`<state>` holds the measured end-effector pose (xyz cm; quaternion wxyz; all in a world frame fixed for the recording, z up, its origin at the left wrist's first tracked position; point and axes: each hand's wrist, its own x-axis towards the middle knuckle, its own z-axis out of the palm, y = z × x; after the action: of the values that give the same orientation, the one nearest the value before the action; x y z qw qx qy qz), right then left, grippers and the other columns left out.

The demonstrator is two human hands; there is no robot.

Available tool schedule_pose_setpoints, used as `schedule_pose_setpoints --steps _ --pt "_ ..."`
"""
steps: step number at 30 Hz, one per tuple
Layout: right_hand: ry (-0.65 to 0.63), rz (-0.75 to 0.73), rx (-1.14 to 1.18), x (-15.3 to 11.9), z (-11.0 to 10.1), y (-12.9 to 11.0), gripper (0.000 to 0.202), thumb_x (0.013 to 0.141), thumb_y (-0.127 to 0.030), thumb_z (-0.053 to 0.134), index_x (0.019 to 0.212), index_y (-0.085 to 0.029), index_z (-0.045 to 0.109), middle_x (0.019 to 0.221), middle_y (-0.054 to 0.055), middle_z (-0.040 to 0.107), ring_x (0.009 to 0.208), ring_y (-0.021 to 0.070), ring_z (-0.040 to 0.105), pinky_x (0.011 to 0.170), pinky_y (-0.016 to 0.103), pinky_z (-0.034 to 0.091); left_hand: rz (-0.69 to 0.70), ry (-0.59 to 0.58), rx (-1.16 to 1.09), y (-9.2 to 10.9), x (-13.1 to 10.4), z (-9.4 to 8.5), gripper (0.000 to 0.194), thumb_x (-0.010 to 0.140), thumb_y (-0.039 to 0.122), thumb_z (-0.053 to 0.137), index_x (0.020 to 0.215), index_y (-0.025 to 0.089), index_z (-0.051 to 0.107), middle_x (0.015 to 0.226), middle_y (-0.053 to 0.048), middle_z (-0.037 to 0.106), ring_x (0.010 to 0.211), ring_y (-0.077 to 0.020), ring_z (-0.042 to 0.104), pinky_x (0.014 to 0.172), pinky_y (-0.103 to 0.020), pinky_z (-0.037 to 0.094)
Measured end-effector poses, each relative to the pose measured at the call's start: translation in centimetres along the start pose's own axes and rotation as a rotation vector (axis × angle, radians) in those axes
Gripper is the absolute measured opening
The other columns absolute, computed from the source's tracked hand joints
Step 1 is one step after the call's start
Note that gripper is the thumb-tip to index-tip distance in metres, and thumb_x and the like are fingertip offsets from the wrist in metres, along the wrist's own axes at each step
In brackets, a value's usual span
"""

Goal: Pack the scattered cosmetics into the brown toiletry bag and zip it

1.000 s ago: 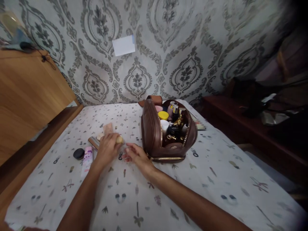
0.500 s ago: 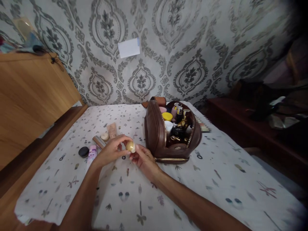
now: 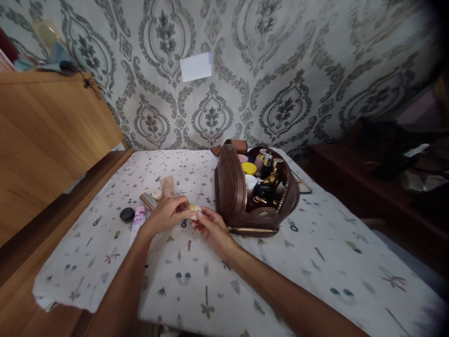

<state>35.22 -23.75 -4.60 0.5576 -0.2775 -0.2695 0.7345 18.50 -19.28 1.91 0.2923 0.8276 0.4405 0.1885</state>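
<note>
The left hand (image 3: 166,216) is pinching a small jar (image 3: 192,208) between thumb and fingertips, and the right hand (image 3: 214,232) is gripping its near end, thumb against it. The jar is hanging between the two hands, just above the sheet (image 3: 206,276). Whether its cap is loose or tight is not showing.

Just beyond the left hand, a peach tube (image 3: 167,186) and a pale pot (image 3: 156,194) are lying close together, with a stick (image 3: 148,201) slanting beside them. Nearer the left wrist, on its outer side, a purple tube (image 3: 139,216) is lying partly behind the forearm, and a black pot (image 3: 126,215) is sitting just past it.

Beside the right hand, on its far right side, the bag (image 3: 228,182) is standing with its top gaping. A yellow lid (image 3: 249,168), a white tub (image 3: 250,181) and a crowd of darker items are filling it.

The work is seemingly standing partway: the bag is open, five items are lying out, and the jar is not yet put down. Plenty is sitting inside the bag; how much of that is left to handle, I cannot tell.
</note>
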Motion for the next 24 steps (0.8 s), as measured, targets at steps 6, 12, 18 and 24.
schedule_pose_setpoints --steps 6,12,18,24 --pt "-0.015 0.011 -0.038 0.0 0.0 0.0 0.047 0.067 -0.057 0.082 0.08 -0.014 0.067 0.068 -0.001 0.062 0.058 0.0082 0.053 0.056 0.021 0.04 0.067 -0.054 -0.156 0.4 -0.3 -0.3 0.041 0.083 0.037 0.065 0.12 0.022 0.058 0.101 -0.003 0.064 0.091 -0.019 0.057 0.066 -0.025 0.04" --pt "-0.008 0.007 -0.062 0.0 0.0 0.3 0.046 0.067 -0.057 0.081 0.079 -0.015 0.066 0.069 0.0 0.063 0.058 0.0092 0.054 0.056 0.022 0.04 0.022 -0.055 -0.133 0.7 -0.4 -0.2 0.036 0.084 0.041 0.064 0.115 0.022 0.059 0.087 0.001 0.062 0.08 -0.0173 0.056 0.068 -0.026 0.042" --pt "-0.008 0.024 -0.087 0.0 -0.2 0.7 0.053 0.065 -0.065 0.079 0.078 -0.015 0.065 0.067 0.0 0.063 0.053 0.0086 0.053 0.052 0.022 0.036 0.08 -0.064 -0.094 1.2 -0.4 0.0 0.024 0.088 0.04 0.058 0.103 0.021 0.063 0.081 0.002 0.062 0.073 -0.0156 0.054 0.063 -0.025 0.04" --pt "0.003 0.008 -0.144 -0.2 -0.1 0.5 0.06 0.063 -0.071 0.075 0.081 -0.015 0.064 0.07 0.001 0.063 0.056 0.0108 0.056 0.054 0.023 0.039 0.068 -0.054 -0.06 0.7 -0.3 0.2 0.024 0.087 0.037 0.058 0.105 0.021 0.063 0.085 0.0 0.065 0.074 -0.0161 0.055 0.065 -0.025 0.041"
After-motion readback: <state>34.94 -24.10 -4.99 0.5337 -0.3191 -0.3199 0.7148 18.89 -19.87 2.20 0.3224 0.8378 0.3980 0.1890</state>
